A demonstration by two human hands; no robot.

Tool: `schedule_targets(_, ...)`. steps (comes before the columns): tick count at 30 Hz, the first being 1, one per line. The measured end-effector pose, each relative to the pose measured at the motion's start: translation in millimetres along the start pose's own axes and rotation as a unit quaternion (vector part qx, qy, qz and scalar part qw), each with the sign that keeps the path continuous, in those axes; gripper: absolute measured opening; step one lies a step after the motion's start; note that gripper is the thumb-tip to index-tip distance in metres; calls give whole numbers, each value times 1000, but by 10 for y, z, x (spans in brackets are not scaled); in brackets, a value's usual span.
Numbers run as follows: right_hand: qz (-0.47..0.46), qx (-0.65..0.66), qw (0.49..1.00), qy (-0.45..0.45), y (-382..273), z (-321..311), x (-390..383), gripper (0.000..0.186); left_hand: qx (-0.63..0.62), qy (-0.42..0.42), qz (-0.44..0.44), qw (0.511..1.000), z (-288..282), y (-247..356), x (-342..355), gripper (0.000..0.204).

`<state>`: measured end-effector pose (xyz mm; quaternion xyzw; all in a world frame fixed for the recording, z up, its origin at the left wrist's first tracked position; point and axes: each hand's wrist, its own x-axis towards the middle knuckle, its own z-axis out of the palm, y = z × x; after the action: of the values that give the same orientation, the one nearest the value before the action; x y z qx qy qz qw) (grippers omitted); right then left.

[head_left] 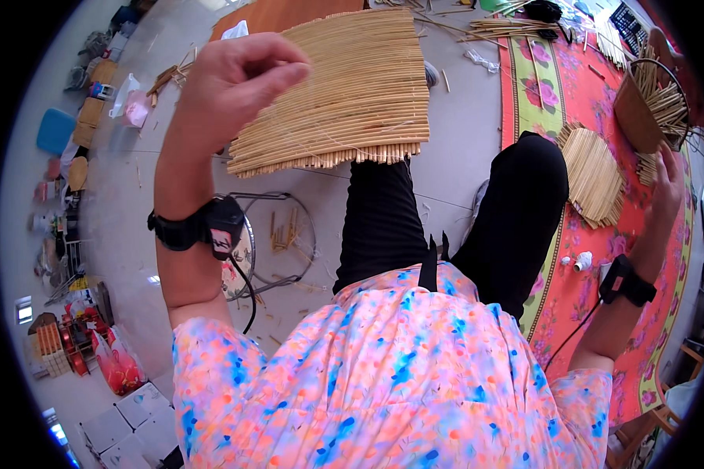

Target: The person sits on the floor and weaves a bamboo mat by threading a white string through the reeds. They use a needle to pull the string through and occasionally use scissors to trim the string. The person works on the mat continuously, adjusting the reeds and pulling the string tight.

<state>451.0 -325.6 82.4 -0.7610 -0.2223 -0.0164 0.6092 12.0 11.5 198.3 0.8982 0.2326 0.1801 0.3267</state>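
Note:
A mat of thin straw-coloured sticks [344, 86] bound side by side lies over my left knee, loose thread showing near its close edge. Above the mat's left side, my left hand [246, 78] is closed, thumb and fingertips drawn together; anything pinched there is too small to make out. My right hand [666, 187] is out at the right, fingers stretched toward a brown container [633, 117] filled with cut sticks [663, 98]. Beside that container, a smaller stick mat [593, 176] rests on the red flowered cloth [559, 293].
More long sticks [512, 27] lie at the cloth's far end. White spools [583, 261] sit on the cloth. A round stool with metal legs [278, 277] stands left of my legs, stick scraps on the floor around it. Bags and boxes [117, 359] line the left side.

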Motion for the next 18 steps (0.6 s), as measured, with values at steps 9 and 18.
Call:
schedule_targets(9,66,344,838,-419,-1674,1477,-1465,44,-64,-117,121,984,542,950,234,5)
schedule_targets(18,106,376,725,-567,-1385,1627,-1675,27,-322,30,107,940,307,792,412,13)
